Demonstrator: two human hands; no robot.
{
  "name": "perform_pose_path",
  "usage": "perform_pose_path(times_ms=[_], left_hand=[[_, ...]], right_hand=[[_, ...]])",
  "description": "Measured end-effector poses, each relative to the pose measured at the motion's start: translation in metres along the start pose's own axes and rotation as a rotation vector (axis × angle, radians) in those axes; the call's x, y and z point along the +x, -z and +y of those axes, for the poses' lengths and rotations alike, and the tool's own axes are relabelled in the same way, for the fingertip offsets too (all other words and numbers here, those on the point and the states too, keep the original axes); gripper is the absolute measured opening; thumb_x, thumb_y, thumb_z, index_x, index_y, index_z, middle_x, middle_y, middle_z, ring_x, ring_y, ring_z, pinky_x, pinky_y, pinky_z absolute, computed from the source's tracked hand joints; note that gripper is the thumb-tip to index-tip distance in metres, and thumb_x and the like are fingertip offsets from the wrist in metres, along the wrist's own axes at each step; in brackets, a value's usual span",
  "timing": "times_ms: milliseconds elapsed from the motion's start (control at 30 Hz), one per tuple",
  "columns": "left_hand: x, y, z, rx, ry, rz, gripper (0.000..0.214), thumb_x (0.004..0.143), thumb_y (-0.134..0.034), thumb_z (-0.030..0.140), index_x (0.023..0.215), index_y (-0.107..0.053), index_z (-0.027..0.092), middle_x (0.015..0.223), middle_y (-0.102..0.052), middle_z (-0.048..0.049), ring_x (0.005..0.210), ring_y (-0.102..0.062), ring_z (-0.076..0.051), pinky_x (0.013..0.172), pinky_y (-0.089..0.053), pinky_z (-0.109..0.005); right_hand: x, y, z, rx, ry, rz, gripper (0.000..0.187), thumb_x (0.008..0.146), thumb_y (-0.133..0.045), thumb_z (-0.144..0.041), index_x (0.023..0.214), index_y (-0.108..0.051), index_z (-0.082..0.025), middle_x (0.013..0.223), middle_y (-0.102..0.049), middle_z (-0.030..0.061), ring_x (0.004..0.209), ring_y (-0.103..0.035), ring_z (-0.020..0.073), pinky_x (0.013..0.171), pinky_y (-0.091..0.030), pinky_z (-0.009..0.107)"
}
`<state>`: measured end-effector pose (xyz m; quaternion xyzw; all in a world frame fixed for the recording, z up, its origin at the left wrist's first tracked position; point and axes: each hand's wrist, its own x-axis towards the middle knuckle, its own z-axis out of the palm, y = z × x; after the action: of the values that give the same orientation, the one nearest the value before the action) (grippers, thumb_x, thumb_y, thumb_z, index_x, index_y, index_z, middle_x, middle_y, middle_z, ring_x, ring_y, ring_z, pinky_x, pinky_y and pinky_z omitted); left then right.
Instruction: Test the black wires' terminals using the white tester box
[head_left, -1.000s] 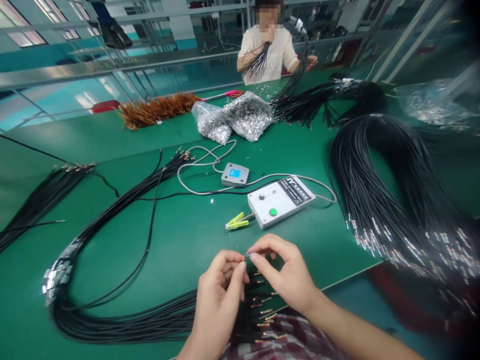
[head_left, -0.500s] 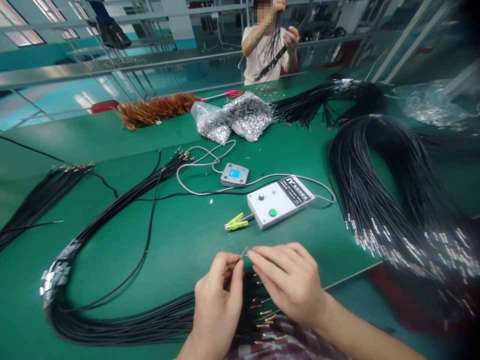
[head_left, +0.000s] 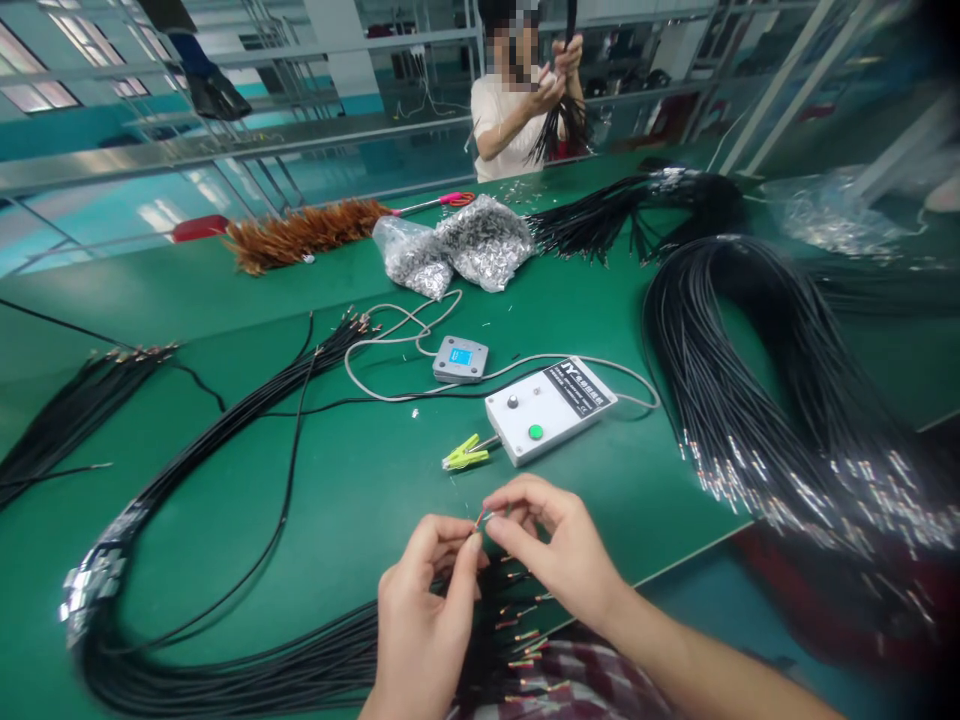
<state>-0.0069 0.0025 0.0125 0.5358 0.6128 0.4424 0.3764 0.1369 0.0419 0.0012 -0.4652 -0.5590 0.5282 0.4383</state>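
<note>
My left hand (head_left: 429, 600) is closed in a pinch on a cable end, from which thin coloured wires (head_left: 479, 519), one of them red, stick up. Thumb and forefinger of my right hand (head_left: 559, 545) close on the tips of these wires. Beneath both hands runs a bundle of black cables (head_left: 300, 640), its stripped ends with coloured wires fanned out over a checked cloth. Just beyond my fingers lies a white box (head_left: 544, 415) with a green button, a knob and a yellow clip (head_left: 465, 453) on its front shaft.
A small grey box with a blue screen (head_left: 460, 359) sits behind, joined by grey cord. Bags of silvery pieces (head_left: 487, 245), a brown feather duster (head_left: 307, 235) and more black cables (head_left: 720, 340) lie around. Across the table, a person (head_left: 510, 130) handles cables.
My right thumb and forefinger have come in closer onto the wire tips, with the fingers more bent. The co-worker's hands have shifted on their cable bundle. The view has shifted slightly.
</note>
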Motion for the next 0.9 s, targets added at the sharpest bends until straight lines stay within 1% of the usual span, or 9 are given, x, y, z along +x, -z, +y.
perform_pose_path(times_ms=[200, 333, 433, 500, 600, 667, 767, 833, 900], left_hand=[[0.003, -0.002, -0.004, -0.334, 0.196, -0.034, 0.021, 0.083, -0.065, 0.036, 0.085, -0.057, 0.017, 0.062, -0.058, 0.0023, 0.046, -0.047, -0.007, 0.042, -0.037, -0.016], [0.01, -0.004, 0.0, -0.389, 0.182, -0.065, 0.03, 0.08, -0.07, 0.036, 0.104, -0.061, 0.019, 0.081, -0.06, 0.0006, 0.049, -0.045, -0.005, 0.044, -0.037, -0.017], [0.016, -0.008, 0.003, -0.393, 0.145, -0.105, 0.021, 0.08, -0.071, 0.033, 0.092, -0.065, 0.016, 0.087, -0.059, -0.0013, 0.051, -0.047, -0.005, 0.044, -0.037, -0.017], [0.019, -0.012, 0.001, -0.446, 0.152, -0.052, 0.017, 0.081, -0.07, 0.031, 0.084, -0.062, 0.016, 0.077, -0.055, 0.0015, 0.049, -0.047, -0.005, 0.043, -0.037, -0.017], [0.018, -0.016, -0.006, -0.489, 0.18, -0.002, 0.017, 0.083, -0.067, 0.032, 0.084, -0.058, 0.017, 0.071, -0.054, 0.0034, 0.048, -0.052, -0.008, 0.044, -0.042, -0.019], [0.015, -0.016, -0.01, -0.425, 0.171, 0.017, 0.018, 0.082, -0.066, 0.033, 0.083, -0.057, 0.017, 0.076, -0.058, 0.0013, 0.047, -0.055, -0.009, 0.043, -0.044, -0.021], [0.012, -0.013, -0.014, -0.253, 0.135, 0.065, 0.018, 0.082, -0.064, 0.034, 0.082, -0.057, 0.017, 0.065, -0.055, 0.0034, 0.043, -0.048, -0.008, 0.04, -0.037, -0.019], [0.012, -0.011, -0.015, -0.168, 0.106, 0.084, 0.017, 0.082, -0.063, 0.033, 0.078, -0.058, 0.017, 0.059, -0.052, 0.0039, 0.046, -0.047, -0.009, 0.043, -0.036, -0.019], [0.015, -0.009, -0.016, -0.141, 0.098, 0.075, 0.018, 0.081, -0.062, 0.033, 0.075, -0.058, 0.016, 0.062, -0.055, 0.0019, 0.052, -0.048, -0.01, 0.047, -0.038, -0.019]], right_hand=[[0.005, -0.011, -0.003, 0.407, -0.309, -0.085, 0.023, 0.071, -0.073, -0.037, 0.071, -0.066, -0.015, 0.057, -0.056, -0.0035, 0.051, -0.044, 0.0075, 0.052, -0.035, 0.021], [0.005, -0.013, -0.003, 0.466, -0.357, -0.105, 0.027, 0.069, -0.074, -0.039, 0.069, -0.063, -0.015, 0.056, -0.053, -0.0052, 0.049, -0.038, 0.0057, 0.049, -0.031, 0.021], [0.005, -0.011, -0.002, 0.428, -0.338, -0.111, 0.028, 0.068, -0.075, -0.04, 0.07, -0.061, -0.015, 0.056, -0.052, -0.0055, 0.05, -0.039, 0.0063, 0.049, -0.031, 0.02], [0.005, -0.009, 0.0, 0.389, -0.314, -0.121, 0.029, 0.071, -0.073, -0.041, 0.072, -0.059, -0.016, 0.054, -0.053, -0.0054, 0.05, -0.041, 0.0068, 0.05, -0.032, 0.02], [0.005, -0.008, 0.004, 0.334, -0.27, -0.141, 0.03, 0.078, -0.067, -0.044, 0.073, -0.056, -0.017, 0.053, -0.054, -0.0045, 0.05, -0.044, 0.0082, 0.05, -0.035, 0.021], [0.005, -0.009, 0.009, 0.275, -0.235, -0.123, 0.027, 0.08, -0.065, -0.042, 0.074, -0.055, -0.017, 0.055, -0.052, -0.0051, 0.05, -0.045, 0.0086, 0.05, -0.036, 0.021], [0.005, -0.009, 0.015, 0.145, -0.144, -0.067, 0.02, 0.082, -0.062, -0.035, 0.076, -0.058, -0.016, 0.063, -0.051, -0.0046, 0.054, -0.044, 0.0086, 0.051, -0.037, 0.021], [0.005, -0.004, 0.018, 0.032, -0.065, -0.068, 0.016, 0.085, -0.06, -0.029, 0.076, -0.06, -0.016, 0.069, -0.054, -0.0031, 0.056, -0.046, 0.0089, 0.053, -0.039, 0.021], [0.006, 0.004, 0.017, -0.128, 0.028, -0.077, 0.012, 0.088, -0.058, -0.025, 0.081, -0.064, -0.017, 0.076, -0.059, -0.0015, 0.06, -0.051, 0.0094, 0.057, -0.041, 0.022]])
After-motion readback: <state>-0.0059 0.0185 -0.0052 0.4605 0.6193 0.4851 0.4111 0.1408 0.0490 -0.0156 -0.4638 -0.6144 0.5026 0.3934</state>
